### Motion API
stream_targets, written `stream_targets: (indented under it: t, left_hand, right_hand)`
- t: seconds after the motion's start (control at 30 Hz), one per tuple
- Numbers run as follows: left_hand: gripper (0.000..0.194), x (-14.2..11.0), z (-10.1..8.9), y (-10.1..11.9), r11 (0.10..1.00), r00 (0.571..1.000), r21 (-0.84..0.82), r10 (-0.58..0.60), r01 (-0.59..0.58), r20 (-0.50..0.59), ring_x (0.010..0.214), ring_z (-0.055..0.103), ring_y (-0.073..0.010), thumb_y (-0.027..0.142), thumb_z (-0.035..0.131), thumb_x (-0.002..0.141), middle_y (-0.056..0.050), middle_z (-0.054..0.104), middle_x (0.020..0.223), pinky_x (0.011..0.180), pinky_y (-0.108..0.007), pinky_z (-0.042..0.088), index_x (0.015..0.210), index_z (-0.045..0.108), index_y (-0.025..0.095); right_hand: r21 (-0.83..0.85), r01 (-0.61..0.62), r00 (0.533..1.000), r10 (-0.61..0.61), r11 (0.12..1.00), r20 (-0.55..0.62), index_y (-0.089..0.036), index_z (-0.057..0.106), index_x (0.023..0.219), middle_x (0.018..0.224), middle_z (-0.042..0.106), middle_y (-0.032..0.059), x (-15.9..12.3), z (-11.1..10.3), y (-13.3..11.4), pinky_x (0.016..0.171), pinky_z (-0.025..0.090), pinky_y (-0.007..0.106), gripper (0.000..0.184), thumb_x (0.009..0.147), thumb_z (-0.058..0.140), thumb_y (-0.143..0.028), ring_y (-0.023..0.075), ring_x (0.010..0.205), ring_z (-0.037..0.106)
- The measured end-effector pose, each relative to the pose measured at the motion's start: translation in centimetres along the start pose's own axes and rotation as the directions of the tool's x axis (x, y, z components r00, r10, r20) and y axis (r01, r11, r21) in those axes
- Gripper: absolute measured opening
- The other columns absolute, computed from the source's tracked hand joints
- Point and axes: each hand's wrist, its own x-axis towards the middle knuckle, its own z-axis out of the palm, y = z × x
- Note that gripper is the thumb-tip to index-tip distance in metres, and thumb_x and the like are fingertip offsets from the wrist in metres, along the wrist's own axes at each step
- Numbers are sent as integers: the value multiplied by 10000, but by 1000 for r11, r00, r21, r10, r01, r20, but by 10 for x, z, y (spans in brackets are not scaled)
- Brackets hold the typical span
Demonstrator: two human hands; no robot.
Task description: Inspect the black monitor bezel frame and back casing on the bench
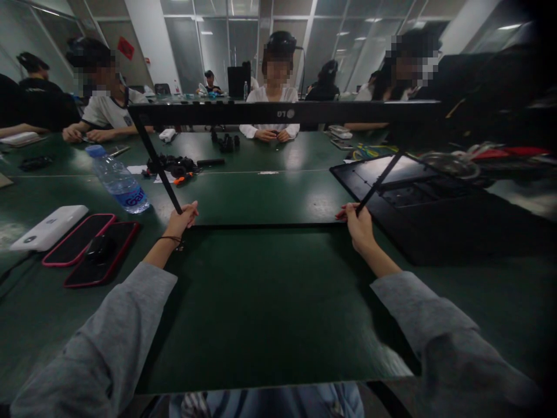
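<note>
A black LG monitor bezel (243,112), an open rectangular frame, stands tilted above the green table with its logo upside down. My left hand (181,219) is closed round its left side near the lower corner. On the opposite side my right hand (359,225) grips the other lower corner, fingers wrapped round the strip. The bezel's near edge runs between my hands, close to the tabletop. Through its opening I see the table and a person across from me. Right of my right hand lies a large black monitor back cover (409,197).
A water bottle (118,179) leans left of the bezel. Nearer are a white power bank (51,226), a red-edged phone (122,247) and a pink-rimmed case (73,241). Black parts (174,167) lie beyond, cables (369,152) at right. Several people sit around the table (278,313).
</note>
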Motion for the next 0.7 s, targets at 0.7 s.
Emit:
stream_targets:
  t: [0.7]
  left_hand:
    - [441,-16,18,12,996,978,-34,71,-79,-195,373,280,-59,558,602,842,65,308,435,391,-211,207,605,488,203]
  right_hand:
    - [-77,32,994,-40,996,-98,-240,474,1002,747,627,57,-4,-9,-7,725,543,432,397,920,443,-627,217,635,627]
